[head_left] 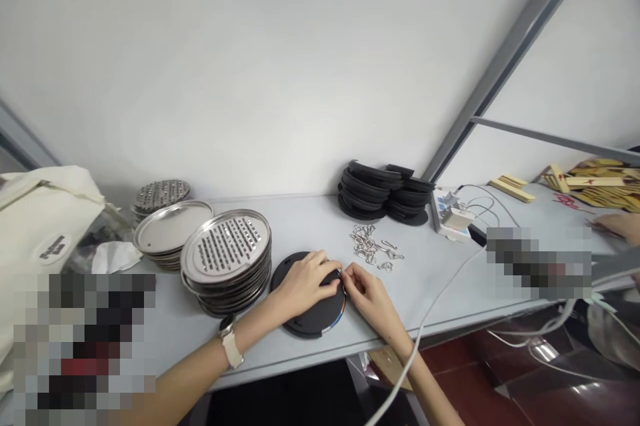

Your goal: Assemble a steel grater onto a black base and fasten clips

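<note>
Black disc (307,319): flat at the desk's (280,359) front edge, roughly mid-length, beneath both hands. Left hand (305,283) rests on its top, fingers moderately spread, thumb and forefinger towards the right rim. Right hand (367,296) narrow, fingertips pinching what looks like a small metal piece (341,273) at that rim.

Technique (judgement): press with the left palm so the disc cannot turn; work the piece with a light fingertip pinch, square to the rim, without prying. Main risk: slip or scratched edge.

Markings: blue-and-orange strip on the near right rim, no words legible. Pale bag (50,213), left end: oval label (53,249), dark lettering, too blurred to read.

Beyond: slotted metal plates (227,246), stacked left of the disc; loose metal hooks (367,243) to its right. Towards the back edge: stacked black discs (370,186), then a white power strip (453,216) beside them. No brand legible.
</note>
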